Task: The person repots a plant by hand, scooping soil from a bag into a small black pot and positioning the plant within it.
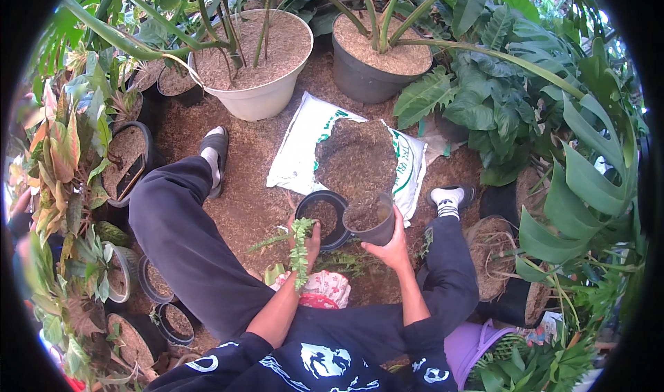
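A small green fern (299,252) rises from my left hand (313,242), which is closed at the left side of a round black pot (337,237). The fronds cover part of that hand, and its fingertips are hard to make out. Dark soil shows inside the black pot. My right hand (394,248) grips a dark, see-through plastic cup (370,220) with some soil in it. The cup tilts beside the black pot's right rim. Just beyond both lies a white bag (294,153), torn open on top, with brown potting soil (356,158) exposed.
A large white pot (259,101) and a black pot (373,80) with tall plants stand at the back. Several smaller pots line the left. Big split leaves (581,198) crowd the right, above a purple container (470,347). Floral cloth (332,286) lies between my legs.
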